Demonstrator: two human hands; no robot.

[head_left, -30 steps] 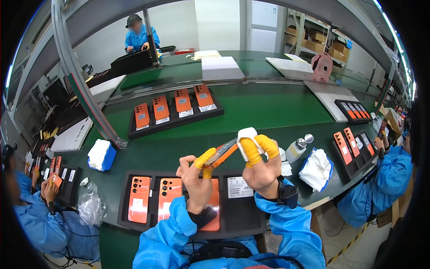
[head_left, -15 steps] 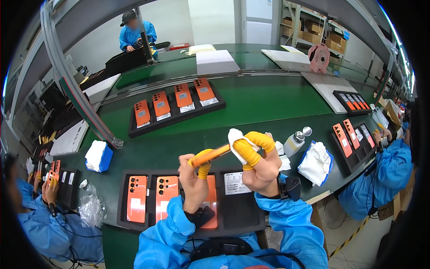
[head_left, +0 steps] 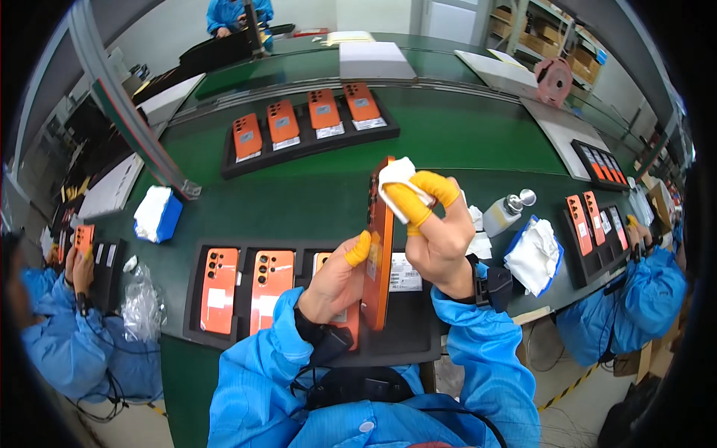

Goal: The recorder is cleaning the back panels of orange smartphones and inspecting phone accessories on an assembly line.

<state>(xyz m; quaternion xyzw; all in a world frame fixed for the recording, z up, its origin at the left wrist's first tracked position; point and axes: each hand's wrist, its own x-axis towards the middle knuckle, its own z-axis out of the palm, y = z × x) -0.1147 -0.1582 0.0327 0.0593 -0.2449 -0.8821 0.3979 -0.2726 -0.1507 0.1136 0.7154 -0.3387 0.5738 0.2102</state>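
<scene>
An orange phone stands on edge, its long side upright, in my left hand. The yellow-cotted fingers of that hand are closed on it from the left. My right hand, also in yellow finger cots, pinches a folded white cloth. The cloth presses against the phone's upper edge. Below my hands is a black tray with orange phones lying in it, such as the leftmost phone and the phone beside it. My left arm partly covers another one.
A black tray of several orange phones lies farther back. At right are a pump bottle and a blue box of white cloths; another blue box stands left beside a clear plastic bag. Co-workers sit at both sides.
The phone has turned from lying slanted to standing upright, and my left hand has shifted its hold. The cloth moved from the phone's right end to its upper edge. The head view tilted down.
</scene>
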